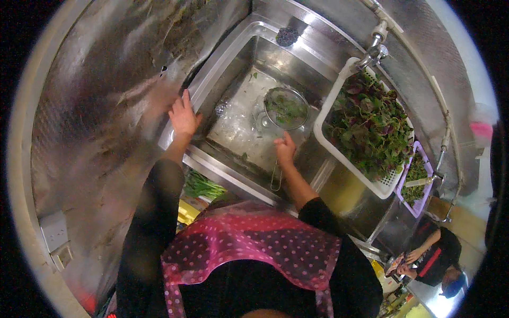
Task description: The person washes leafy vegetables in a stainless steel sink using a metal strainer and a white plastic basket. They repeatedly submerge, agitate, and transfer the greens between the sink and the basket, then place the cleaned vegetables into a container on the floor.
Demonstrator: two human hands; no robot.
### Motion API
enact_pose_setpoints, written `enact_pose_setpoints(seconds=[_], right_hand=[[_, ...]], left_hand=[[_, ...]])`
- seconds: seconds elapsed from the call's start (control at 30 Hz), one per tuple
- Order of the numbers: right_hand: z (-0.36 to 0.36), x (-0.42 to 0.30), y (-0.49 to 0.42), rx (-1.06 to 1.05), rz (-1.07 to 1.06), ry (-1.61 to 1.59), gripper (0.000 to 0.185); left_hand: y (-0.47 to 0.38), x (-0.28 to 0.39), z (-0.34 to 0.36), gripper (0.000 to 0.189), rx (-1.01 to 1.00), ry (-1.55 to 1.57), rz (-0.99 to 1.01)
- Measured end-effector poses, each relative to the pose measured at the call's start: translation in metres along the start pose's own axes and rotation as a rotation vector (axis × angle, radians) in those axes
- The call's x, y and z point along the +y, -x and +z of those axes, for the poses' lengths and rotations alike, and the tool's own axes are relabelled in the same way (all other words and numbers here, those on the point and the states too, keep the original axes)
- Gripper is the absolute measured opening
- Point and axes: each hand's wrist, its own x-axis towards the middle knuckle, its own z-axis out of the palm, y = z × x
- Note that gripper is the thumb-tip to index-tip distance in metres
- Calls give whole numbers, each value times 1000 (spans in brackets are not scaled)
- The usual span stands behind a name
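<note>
My right hand (pixel 285 150) grips the handle of a round wire-mesh strainer (pixel 285 107) over the stainless steel sink basin (pixel 230 131). Bits of green leaf lie in the strainer's mesh. The handle's looped end sticks out below my fist. My left hand (pixel 184 116) rests on the sink's left rim, fingers apart, with nothing in it. Shallow water seems to cover the basin floor, and a few leaf scraps (pixel 244 156) lie there.
Right of the basin stands a white plastic basket (pixel 324 115) heaped with green-purple leaves (pixel 370 123). Beyond it is a purple basket (pixel 418 206) of greens. A faucet (pixel 372 53) overhangs the white basket. A dark scouring pad (pixel 287 36) sits on the back ledge. Another person (pixel 433 254) works at lower right.
</note>
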Motion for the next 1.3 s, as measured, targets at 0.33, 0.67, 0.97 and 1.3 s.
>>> enact_pose_setpoints(seconds=[0.33, 0.67, 0.97, 1.3], right_hand=[[-80, -129, 89, -568, 560, -281, 46], [-110, 21, 90, -301, 1203, -625, 15], [-63, 47, 74, -111, 479, 47, 26], [-31, -74, 72, -306, 551, -152, 42]], left_hand=[[0, 0, -2, 104, 45, -28, 27], [-2, 2, -3, 102, 31, 10, 17], [-2, 0, -3, 101, -22, 38, -4], [-3, 1, -3, 104, -38, 32, -37]])
